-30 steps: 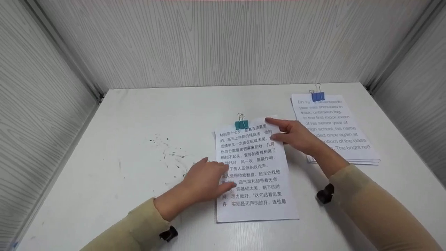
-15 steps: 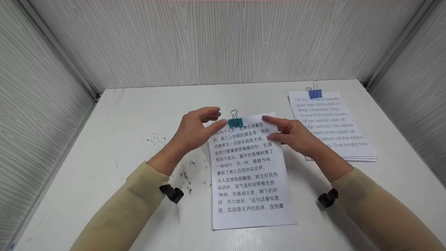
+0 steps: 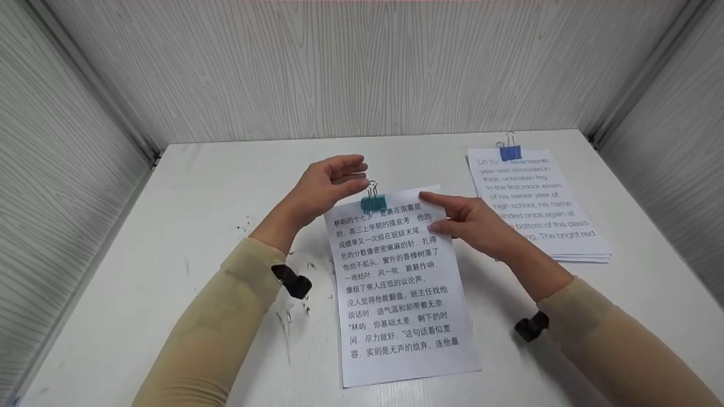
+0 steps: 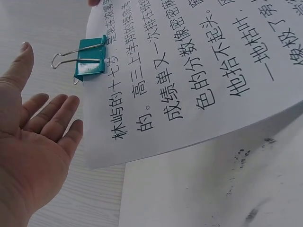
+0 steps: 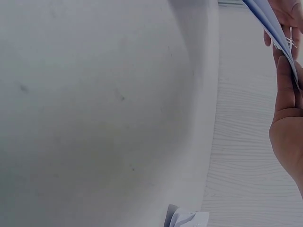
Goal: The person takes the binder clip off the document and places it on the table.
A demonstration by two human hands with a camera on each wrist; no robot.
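While the right grip (image 3: 475,223) pinches the sheets (image 3: 390,370) by their upper right edge, the left grip (image 3: 319,189), fingers loose, hangs just beside the teal clip (image 3: 374,203). Pinch depth hard to judge; if shallow, sheets could twist or slip. White counter (image 3: 141,282) beneath both; dark specks (image 3: 307,310) nearer the person than the left grip; second stack (image 3: 523,192) beyond the right; grain-patterned wall (image 3: 362,68) behind.

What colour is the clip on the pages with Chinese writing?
The clip is teal, with silvery wire handles; the left wrist view shows it best.
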